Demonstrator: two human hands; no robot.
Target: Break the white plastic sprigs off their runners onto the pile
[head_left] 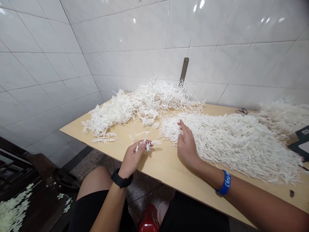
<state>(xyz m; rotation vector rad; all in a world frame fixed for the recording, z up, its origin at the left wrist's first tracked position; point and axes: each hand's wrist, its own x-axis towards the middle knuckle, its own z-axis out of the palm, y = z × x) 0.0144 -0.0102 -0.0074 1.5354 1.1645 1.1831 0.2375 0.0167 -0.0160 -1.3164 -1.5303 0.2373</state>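
My left hand [132, 158], with a black watch on its wrist, pinches a small bunch of white branching pieces [147, 145] above the table's front edge. Thin strands stick out past its fingertips. To the right, my right hand [187, 145] is at the left end of a broad pile of short white pieces [231, 141], its fingers a little apart and nothing visible in them. Behind both hands lies a looser, tangled heap of white branching strands [149, 101].
The wooden table [169, 164] stands against a tiled wall. A metal strip [184, 71] rises behind the heap. At the right are more white strands [285, 112] and a dark green object [301, 143]. Pale flower shapes [16, 209] lie at the lower left.
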